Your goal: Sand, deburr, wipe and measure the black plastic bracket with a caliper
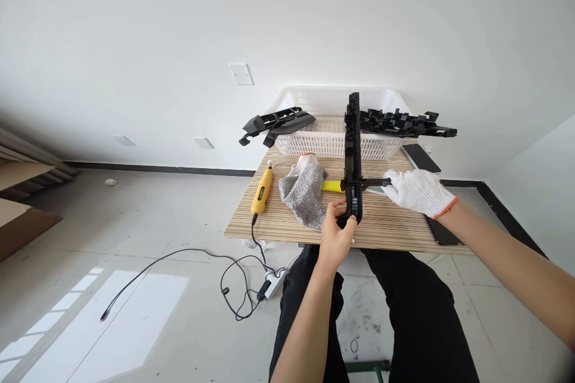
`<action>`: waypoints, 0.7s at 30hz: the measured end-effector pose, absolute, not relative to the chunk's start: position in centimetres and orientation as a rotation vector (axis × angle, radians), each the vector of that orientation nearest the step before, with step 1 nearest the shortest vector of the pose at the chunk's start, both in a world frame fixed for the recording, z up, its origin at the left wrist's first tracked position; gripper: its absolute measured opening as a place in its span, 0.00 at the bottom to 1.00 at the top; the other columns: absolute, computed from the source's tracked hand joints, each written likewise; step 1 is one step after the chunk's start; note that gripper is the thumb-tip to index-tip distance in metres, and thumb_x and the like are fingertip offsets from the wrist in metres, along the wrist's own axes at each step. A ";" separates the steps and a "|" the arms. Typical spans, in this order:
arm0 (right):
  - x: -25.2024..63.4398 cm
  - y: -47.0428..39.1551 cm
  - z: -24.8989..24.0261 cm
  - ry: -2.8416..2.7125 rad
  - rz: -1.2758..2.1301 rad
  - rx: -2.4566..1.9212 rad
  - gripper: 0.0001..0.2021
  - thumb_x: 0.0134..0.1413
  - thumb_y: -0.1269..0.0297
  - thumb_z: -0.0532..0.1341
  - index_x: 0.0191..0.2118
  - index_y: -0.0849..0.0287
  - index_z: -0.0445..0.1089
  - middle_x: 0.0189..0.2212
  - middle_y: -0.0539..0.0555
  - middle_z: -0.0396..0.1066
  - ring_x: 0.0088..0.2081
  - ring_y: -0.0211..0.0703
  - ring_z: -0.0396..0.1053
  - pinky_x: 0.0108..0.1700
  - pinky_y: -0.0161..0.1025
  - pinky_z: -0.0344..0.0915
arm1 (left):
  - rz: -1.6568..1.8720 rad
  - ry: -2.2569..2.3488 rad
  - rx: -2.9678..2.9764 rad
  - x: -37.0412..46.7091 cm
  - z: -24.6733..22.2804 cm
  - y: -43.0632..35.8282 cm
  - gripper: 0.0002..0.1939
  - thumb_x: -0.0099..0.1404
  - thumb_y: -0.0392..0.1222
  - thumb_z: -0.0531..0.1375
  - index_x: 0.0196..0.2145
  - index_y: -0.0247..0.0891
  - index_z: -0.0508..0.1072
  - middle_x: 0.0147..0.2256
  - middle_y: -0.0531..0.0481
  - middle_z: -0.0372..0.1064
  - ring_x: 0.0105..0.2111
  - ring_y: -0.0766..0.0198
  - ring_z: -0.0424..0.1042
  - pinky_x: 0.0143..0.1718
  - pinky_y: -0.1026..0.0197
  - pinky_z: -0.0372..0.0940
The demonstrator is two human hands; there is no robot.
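A long black molded plastic part (353,143) stands nearly upright above the table's front. My left hand (336,236), bare, grips its lower end between thumb and fingers. From its right side a thin black bar (376,182) sticks out. My right hand (415,191), in a white knit glove with an orange cuff, pinches the outer end of that bar. Whether the bar belongs to the part or is a separate tool, I cannot tell. A yellow ridged strip (332,186) lies behind the part, partly hidden. Left of it rests a crumpled grey cloth (303,194) against a white glove (308,160).
Behind, a white plastic basket (309,146) carries black plastic parts on its left (283,124) and right (404,124). A corded yellow rotary tool (263,190) lies on the table's left. A phone (421,157) and another dark device (442,232) lie right. Cables (245,287) trail on the floor.
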State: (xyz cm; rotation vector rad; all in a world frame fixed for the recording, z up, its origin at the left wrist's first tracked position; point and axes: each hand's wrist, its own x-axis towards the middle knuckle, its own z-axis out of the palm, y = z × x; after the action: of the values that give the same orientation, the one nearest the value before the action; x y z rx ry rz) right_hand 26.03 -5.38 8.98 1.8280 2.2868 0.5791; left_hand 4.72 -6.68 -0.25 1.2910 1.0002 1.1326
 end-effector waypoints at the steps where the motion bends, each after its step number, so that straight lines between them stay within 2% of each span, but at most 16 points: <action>1: 26.1 -5.3 8.8 2.285 0.584 1.835 0.25 0.70 0.58 0.39 0.46 0.66 0.71 0.24 0.63 0.74 0.27 0.50 0.71 0.27 0.41 0.38 | 1.133 0.998 1.291 4.7 -0.3 -6.7 0.16 0.63 0.37 0.58 0.50 0.40 0.66 0.44 0.45 0.77 0.48 0.57 0.74 0.53 0.53 0.63; 14: 26.0 -4.7 8.5 2.244 0.572 1.890 0.25 0.66 0.56 0.43 0.44 0.66 0.73 0.23 0.64 0.74 0.24 0.51 0.69 0.27 0.39 0.41 | 1.139 1.030 1.288 4.6 -0.1 -6.7 0.16 0.63 0.37 0.58 0.49 0.41 0.67 0.43 0.47 0.77 0.48 0.57 0.75 0.52 0.53 0.65; 21: 25.6 -4.8 8.4 2.251 0.627 1.960 0.32 0.66 0.45 0.42 0.46 0.66 0.74 0.25 0.65 0.76 0.24 0.51 0.69 0.26 0.39 0.39 | 1.142 1.032 1.304 4.6 -0.1 -6.7 0.16 0.63 0.38 0.58 0.49 0.41 0.67 0.43 0.46 0.77 0.47 0.57 0.74 0.52 0.53 0.64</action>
State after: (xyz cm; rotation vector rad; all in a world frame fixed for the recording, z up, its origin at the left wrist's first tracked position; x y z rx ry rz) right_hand 25.59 -4.80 8.41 1.9595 2.2505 0.6266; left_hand 4.57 -6.66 -0.09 1.3041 1.0325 1.1415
